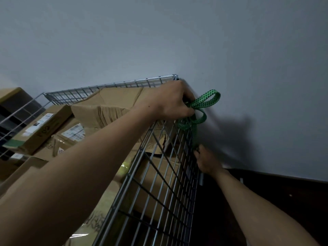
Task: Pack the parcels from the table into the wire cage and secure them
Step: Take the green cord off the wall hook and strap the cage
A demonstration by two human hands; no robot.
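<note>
The wire cage (160, 183) fills the lower middle, packed with several cardboard parcels (106, 107). A green strap with black dots (200, 105) loops at the cage's far right top corner and runs down its outer side. My left hand (170, 102) reaches over the top rim and is shut on the strap's loops. My right hand (206, 161) is lower, outside the cage wall, with its fingers pinching the strap's lower end against the wires.
A grey wall (159, 36) stands directly behind and to the right of the cage. Dark floor (266, 201) lies to the right. A brown box on a dark shelf (12, 98) sits at the far left.
</note>
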